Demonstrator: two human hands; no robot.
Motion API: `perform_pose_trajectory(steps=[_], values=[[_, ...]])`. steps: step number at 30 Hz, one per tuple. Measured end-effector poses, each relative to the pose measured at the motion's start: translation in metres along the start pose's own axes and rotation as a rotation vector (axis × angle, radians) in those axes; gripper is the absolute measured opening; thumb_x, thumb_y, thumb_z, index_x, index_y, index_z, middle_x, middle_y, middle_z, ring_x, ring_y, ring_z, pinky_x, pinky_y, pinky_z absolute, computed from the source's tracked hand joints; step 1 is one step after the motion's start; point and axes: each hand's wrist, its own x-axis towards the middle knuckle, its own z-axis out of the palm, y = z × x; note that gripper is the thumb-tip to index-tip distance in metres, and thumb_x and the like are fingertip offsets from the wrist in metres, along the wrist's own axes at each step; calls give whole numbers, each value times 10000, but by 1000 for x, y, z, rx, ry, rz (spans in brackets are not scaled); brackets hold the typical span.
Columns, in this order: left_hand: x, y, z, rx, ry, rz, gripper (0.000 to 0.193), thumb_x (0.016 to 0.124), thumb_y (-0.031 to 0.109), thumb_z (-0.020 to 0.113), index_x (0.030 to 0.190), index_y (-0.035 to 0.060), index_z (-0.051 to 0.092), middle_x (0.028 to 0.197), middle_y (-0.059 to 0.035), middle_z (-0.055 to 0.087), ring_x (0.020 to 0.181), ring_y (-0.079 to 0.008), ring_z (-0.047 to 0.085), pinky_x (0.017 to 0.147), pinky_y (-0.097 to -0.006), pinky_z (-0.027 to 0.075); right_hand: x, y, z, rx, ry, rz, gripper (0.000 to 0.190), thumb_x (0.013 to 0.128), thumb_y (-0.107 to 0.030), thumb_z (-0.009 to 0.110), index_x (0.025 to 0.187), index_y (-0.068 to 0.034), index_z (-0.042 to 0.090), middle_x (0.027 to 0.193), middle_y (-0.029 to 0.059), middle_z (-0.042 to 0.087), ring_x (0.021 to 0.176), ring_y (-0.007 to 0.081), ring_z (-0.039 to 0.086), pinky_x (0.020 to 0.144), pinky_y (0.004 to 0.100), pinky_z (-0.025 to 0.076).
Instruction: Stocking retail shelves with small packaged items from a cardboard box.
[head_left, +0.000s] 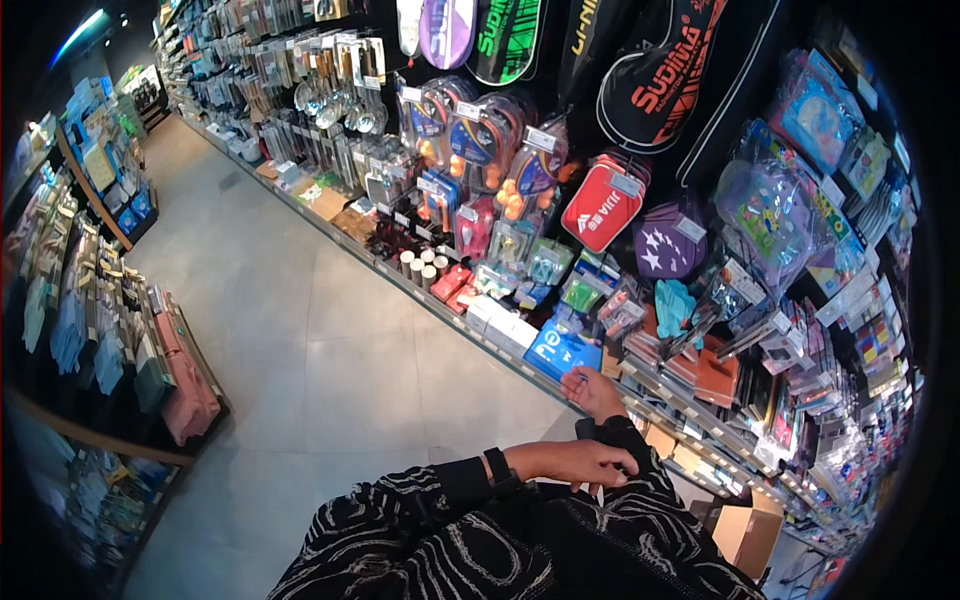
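My left hand (574, 463) reaches across the body, its fingers resting on the black patterned sleeve (649, 480) of my right arm. A black band circles the left wrist. My right hand (591, 391) is raised palm up near the shelf edge, its fingers loosely curled, and nothing shows in it. Just beyond it lies a blue paper pack (562, 346) on the bottom shelf, beside white boxes (501, 325). Farther along are red packages (452, 285) and several white-topped cylinders (417, 268). Above hang a red paddle case (604, 202) and a purple case with stars (670, 244).
A long shelf edge (360, 255) runs diagonally past me. Table tennis sets (480, 139) and racket bags (652, 82) hang above it. Across the grey tiled floor (330, 375) stands a rack of folded textiles (184, 375). An open cardboard box (742, 536) is at lower right.
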Motion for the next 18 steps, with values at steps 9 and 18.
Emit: perform_pose_trajectory(steps=[9, 18], values=[[-13, -9, -10, 74, 144, -32, 533, 987, 424, 526, 1462, 197, 444, 971, -82, 642, 801, -150, 652, 635, -299, 516, 7, 3, 4, 42, 22, 20, 153, 920, -162, 606, 995, -31, 582, 967, 155, 663, 883, 286, 670, 840, 466, 563], [-22, -8, -15, 2, 77, -45, 522, 985, 426, 546, 1439, 184, 461, 1041, -57, 643, 799, -130, 642, 624, -267, 496, 16, 19, 10, 24, 11, 5, 242, 903, -210, 630, 1030, -10, 581, 979, 161, 653, 882, 295, 666, 830, 457, 578]])
